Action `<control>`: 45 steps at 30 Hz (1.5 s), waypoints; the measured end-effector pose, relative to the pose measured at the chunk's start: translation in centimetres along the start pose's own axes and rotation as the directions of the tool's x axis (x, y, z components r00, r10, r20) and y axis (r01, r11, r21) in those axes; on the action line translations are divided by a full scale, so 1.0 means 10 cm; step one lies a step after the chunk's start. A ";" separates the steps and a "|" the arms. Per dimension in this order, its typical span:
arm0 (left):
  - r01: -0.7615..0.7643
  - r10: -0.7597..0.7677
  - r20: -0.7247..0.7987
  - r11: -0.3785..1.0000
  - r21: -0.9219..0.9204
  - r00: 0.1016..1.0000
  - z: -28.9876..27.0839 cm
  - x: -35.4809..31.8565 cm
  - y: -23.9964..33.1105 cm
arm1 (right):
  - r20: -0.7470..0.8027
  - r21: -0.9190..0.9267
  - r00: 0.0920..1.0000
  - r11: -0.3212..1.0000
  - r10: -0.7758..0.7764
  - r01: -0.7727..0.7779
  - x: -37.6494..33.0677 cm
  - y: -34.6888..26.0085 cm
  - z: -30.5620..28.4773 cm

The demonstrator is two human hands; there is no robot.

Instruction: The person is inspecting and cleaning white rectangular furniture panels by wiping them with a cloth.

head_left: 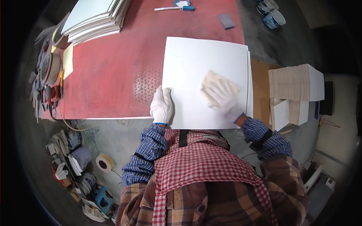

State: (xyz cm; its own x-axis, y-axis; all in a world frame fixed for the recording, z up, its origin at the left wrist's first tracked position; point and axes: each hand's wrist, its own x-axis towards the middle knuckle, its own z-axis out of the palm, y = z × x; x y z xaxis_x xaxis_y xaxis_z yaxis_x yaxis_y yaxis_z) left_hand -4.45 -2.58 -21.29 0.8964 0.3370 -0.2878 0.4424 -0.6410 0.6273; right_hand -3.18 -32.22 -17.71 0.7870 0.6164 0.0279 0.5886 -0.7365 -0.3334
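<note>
A white square board [190, 56] lies flat before me, its near edge close to my apron. A second board edge shows beneath it along the right side. My left hand [161, 104], in a white knitted glove, is closed at the board's left edge, with the thumb on top and the other fingers partly hidden. On the board's right half, my gloved right hand [224, 98] holds a tan rectangular sheet [227, 84] against the white surface. Its fingers stretch over the sheet, and both are slightly blurred; whether the sheet is sandpaper or cloth I cannot tell.
A red textured tabletop [113, 79] extends left and away, bearing a stack of white boards [94, 19]. Tape rolls [51, 67] and a red power tool [51, 94] line its left side. To the right stand stacked board pieces [290, 83]. A blue stool [102, 199] sits low left.
</note>
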 end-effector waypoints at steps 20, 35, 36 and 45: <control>0.040 -0.034 0.025 0.941 -0.337 0.999 -0.07 -0.08 0.18 | -0.384 -0.246 0.804 0.789 0.454 -0.563 0.04 1.01 -0.04; 0.184 -0.046 0.336 0.901 -0.393 0.941 -0.26 0.26 -0.17 | -0.232 -0.006 0.913 0.938 0.336 -0.346 -0.93 -0.77 0.36; 0.207 -0.016 0.439 0.897 -0.391 0.898 -0.35 0.29 -0.17 | -0.244 -0.074 0.865 0.881 0.439 -0.468 -1.13 -0.65 0.26; 0.505 -0.023 0.608 0.583 -0.637 0.794 -0.33 0.33 -0.36 | -0.272 0.510 0.304 0.405 0.913 -0.759 -1.91 -0.25 0.26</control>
State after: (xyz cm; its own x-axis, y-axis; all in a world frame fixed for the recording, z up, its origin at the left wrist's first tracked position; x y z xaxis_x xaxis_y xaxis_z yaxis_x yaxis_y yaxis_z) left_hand -3.17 3.15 -22.12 0.7178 -0.1368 -0.6827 0.6930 0.2358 0.6813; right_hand -20.14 -41.45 -19.84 0.8273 -0.5604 -0.0398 -0.4533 -0.6239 -0.6366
